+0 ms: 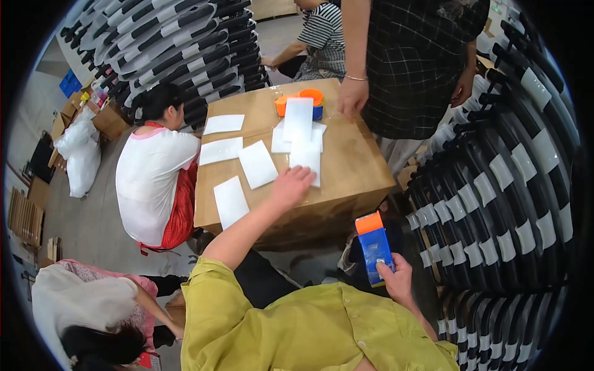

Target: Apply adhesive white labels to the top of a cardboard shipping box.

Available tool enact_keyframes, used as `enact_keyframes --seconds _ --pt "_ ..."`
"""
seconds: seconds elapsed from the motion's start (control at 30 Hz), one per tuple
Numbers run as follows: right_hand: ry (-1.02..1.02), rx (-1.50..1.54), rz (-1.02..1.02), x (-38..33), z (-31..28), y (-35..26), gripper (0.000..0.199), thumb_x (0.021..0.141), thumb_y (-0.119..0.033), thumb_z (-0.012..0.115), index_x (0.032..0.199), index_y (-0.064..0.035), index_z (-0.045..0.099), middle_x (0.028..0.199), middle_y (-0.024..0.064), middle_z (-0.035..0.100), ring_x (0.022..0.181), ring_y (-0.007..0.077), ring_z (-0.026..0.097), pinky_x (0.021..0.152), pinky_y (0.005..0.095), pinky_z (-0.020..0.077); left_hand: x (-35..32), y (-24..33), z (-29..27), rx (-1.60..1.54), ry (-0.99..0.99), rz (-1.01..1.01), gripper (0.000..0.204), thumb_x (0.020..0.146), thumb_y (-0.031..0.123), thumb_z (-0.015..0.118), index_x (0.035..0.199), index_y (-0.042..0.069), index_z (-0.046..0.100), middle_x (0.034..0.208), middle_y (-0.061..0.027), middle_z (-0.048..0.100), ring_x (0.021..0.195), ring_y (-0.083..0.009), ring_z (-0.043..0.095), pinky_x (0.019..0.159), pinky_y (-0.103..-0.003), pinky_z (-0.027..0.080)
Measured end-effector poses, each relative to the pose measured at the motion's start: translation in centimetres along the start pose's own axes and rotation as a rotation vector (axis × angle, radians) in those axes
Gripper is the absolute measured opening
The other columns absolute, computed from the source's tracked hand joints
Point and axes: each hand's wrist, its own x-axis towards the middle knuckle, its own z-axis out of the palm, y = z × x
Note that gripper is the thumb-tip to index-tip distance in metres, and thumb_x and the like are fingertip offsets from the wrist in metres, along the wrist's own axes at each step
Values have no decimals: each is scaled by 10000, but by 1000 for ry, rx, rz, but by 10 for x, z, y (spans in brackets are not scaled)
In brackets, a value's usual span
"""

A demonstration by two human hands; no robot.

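The right hand (399, 276) is closing around the near end of a flat blue tape dispenser with an orange head (374, 247), its thumb pressing on the upper face and the fingers mostly hidden beneath, while the orange end is pointing toward the far side. This dispenser is being held just off the near right edge of a large brown cardboard box (349, 154), in front of the right side of the wearer's yellow-green shirt (328, 315). The left hand (292, 187) is reaching over the near edge of the box, its fingers lying lightly bent on a rectangular white sheet (306, 157) at the near end of an overlapping pile — whether the thumb is pinching the sheet, I cannot tell. As for progress, the work is looking partly done: the black curved pieces stacked on the right (495, 204) are carrying many white bands, and the similar black stack on the far left (179, 49) is showing white coverings too. What is seemingly left is lying on the box — four separate white sheets spreading along its left side (258, 164), plus the pile under and beyond the left hand. Neither hand is holding a black piece, and no strip of tape is visibly running from the dispenser to the sheet. A second orange-and-blue dispenser (317, 112) is sitting at the far side of the box, partly hidden behind a white sheet.
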Motion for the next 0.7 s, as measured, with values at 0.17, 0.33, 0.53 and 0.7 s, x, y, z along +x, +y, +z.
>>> enact_keyframes --seconds 0.17,0.33,0.53,0.7 --pt "-5 119 -35 -1 0 -5 216 747 -61 593 925 44 533 818 47 589 699 66 530 643 222 445 -3 33 -19 41 152 -55 379 694 86 491 1071 53 492 1025 -80 525 943 -215 495 759 -329 396" --pt "-99 104 -112 7 2 -14 294 716 -71 619 970 44 522 842 49 584 728 74 529 656 220 440 -4 53 -10 25 118 13 336 701 156 518 1015 34 511 897 -73 511 816 -203 486 652 -327 386" --pt "-270 63 -204 8 -2 -18 343 701 -85 646 993 38 515 870 51 591 753 74 537 684 222 441 13 41 -38 -949 141 -376 383 761 294 585 1024 21 529 973 -104 558 894 -249 521 756 -334 416" --pt "-332 115 -245 5 8 -18 367 683 -63 646 1005 39 504 885 56 594 768 81 547 698 227 445 3 35 -49 -997 35 -335 327 771 280 587 1027 79 547 973 -107 563 908 -268 521 769 -332 414"
